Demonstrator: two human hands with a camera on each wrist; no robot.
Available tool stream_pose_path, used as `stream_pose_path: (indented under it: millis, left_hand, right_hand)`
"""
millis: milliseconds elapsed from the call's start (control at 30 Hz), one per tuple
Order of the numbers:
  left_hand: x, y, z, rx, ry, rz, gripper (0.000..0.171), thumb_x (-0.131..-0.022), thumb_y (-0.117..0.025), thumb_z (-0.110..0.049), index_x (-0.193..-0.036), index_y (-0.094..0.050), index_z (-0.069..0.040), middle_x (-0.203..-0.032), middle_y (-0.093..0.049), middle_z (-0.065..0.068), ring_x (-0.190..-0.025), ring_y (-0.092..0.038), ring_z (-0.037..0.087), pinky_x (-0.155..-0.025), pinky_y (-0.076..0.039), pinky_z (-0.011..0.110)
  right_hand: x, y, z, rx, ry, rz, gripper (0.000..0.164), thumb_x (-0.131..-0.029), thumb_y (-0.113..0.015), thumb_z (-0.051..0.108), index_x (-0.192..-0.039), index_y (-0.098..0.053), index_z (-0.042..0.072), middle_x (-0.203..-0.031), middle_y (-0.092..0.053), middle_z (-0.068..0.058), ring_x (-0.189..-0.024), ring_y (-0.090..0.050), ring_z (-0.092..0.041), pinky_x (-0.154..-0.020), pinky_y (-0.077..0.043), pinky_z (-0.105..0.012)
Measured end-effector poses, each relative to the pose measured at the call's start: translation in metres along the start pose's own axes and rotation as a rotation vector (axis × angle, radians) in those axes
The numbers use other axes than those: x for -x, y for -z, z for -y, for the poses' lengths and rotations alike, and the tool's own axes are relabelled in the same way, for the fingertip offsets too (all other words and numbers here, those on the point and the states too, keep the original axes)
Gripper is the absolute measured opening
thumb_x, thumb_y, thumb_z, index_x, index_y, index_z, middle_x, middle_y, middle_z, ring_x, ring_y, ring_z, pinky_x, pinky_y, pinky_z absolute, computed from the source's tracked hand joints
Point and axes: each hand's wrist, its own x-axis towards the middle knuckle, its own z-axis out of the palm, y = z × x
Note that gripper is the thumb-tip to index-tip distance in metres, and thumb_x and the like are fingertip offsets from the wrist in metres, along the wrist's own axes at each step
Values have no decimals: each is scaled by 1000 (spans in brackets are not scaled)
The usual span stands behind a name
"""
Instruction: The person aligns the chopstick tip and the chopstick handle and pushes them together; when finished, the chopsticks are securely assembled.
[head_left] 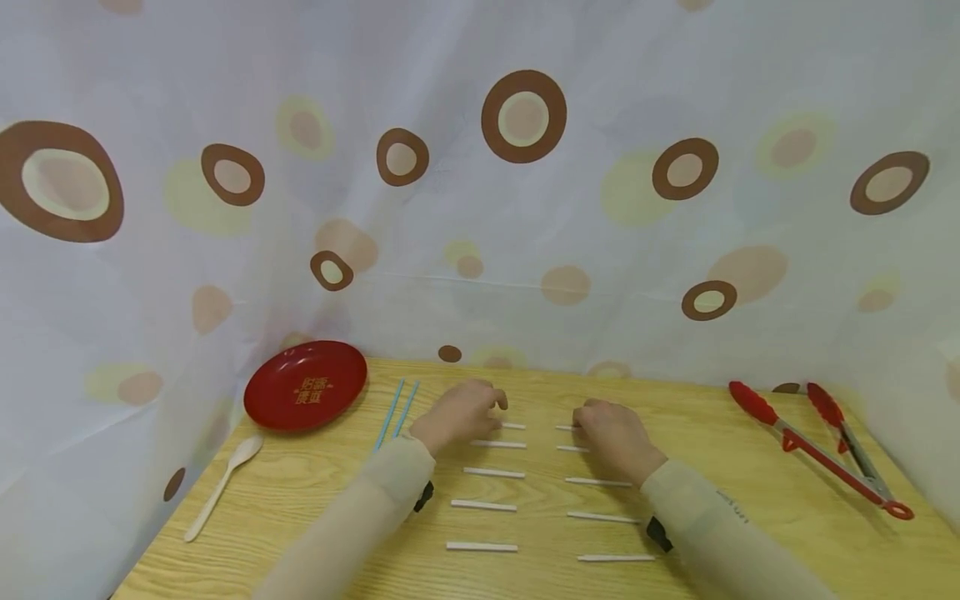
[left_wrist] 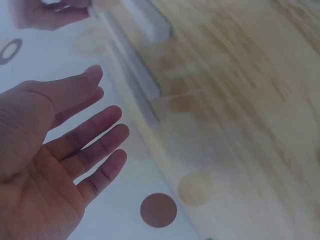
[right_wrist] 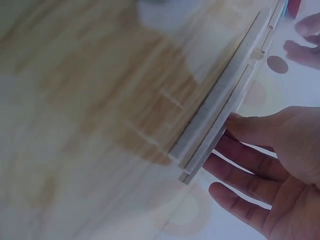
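Here, left hand [head_left: 461, 411] relaxed, right hand [head_left: 613, 433] at white stick [head_left: 564, 427], grip unclear

the short sticks [head_left: 482, 547] are white, the worktop [head_left: 540, 525] yellow with wood grain, the plate [head_left: 270, 400] red with gold characters [head_left: 312, 390], the thin sticks [head_left: 388, 415] light blue, the spoon [head_left: 213, 501] cream, the tongs [head_left: 828, 467] red and silver, the backdrop [head_left: 450, 208] white with brown rings [head_left: 523, 81], peach spots [head_left: 566, 285]

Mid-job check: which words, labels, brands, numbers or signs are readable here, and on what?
"財源廣進" (slightly soft), in gold on the glossy red rounded plate.
Dark lettering on the cream fabric right sleeve: too small to read.
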Motion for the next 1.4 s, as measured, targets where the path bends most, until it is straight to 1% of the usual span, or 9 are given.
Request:
stream_pose_path:
  millis: [133,300,433,633,800,1033,1133,1300,1400]
  left_hand:
    - [-7,-11,-2,-85,6,46,24,-93,-72,-26,-116,-70,-17,-106,-63,0,-90,-61,15,-77,-51,29]
    - [-8,-16,-5,-95,13,18,13,-94,-71,-24,-105,-73,-18,-100,-62,-2,-85,-59,13,-73,-50,27]
    - [-8,-17,-7,-172,8,-10,6,-95,-70,-22,-98,-73,-18,-95,-61,-3,-81,-57,12,-71,-49,26]
    - [-8,-17,-10,-257,-6,-22,5,-95,-70,-22,-91,-70,-18,-90,-60,-3,-77,-55,10,-70,-49,27]
    - [-8,-15,-13,-236,2,-4,5,-94,-71,-20,-91,-70,-17,-90,-59,-3,-78,-56,11,-68,-49,25]
    - [-9,-11,-13,-161,12,24,5,-96,-67,-18,-92,-66,-15,-89,-61,-3,-76,-56,11,-64,-48,25]
    - [-9,-10,-12,-158,-9,8,4,-98,-65,-15,-95,-62,-14,-83,-60,-2,-71,-56,11,-62,-47,24]
    - [-9,-7,-13,-156,-37,-12,10,-98,-64,-14,-94,-55,-15,-72,-54,-4,-60,-50,9,-56,-43,23]
    - [-9,-5,-15,-169,-47,-24,11,-97,-65,-17,-94,-55,-16,-72,-53,-5,-58,-48,7,-56,-42,21]
  right_hand:
    - [1,-1,2,18,-2,8,12,-81,-80,2,-76,-72,9,-71,-60,-1,-63,-60,-18,-56,-53,-34]
    - [0,-3,1,78,15,5,18,-82,-78,0,-71,-69,11,-67,-57,-1,-60,-58,-19,-53,-52,-35]
    - [-4,-4,3,161,61,26,23,-80,-76,-5,-67,-64,10,-64,-55,-3,-57,-57,-20,-50,-51,-36]
    - [-7,-4,7,258,87,79,15,-80,-78,-3,-75,-67,6,-69,-60,-6,-60,-59,-21,-53,-52,-35]
    - [-4,-2,3,275,105,83,15,-80,-78,-4,-78,-66,6,-70,-61,-7,-60,-59,-22,-51,-50,-36]
    - [1,7,-7,308,154,90,18,-80,-81,2,-80,-63,6,-69,-61,-6,-61,-60,-22,-51,-50,-35]
    - [3,11,-12,311,162,60,22,-80,-80,-2,-80,-58,4,-62,-56,-5,-52,-54,-17,-45,-46,-32]
    - [5,16,-14,289,188,-26,28,-79,-78,-7,-88,-53,2,-51,-40,0,-41,-35,-9,-36,-35,-27]
    - [5,19,-14,289,219,-76,32,-77,-80,-7,-94,-54,2,-49,-37,1,-38,-33,-8,-33,-33,-25]
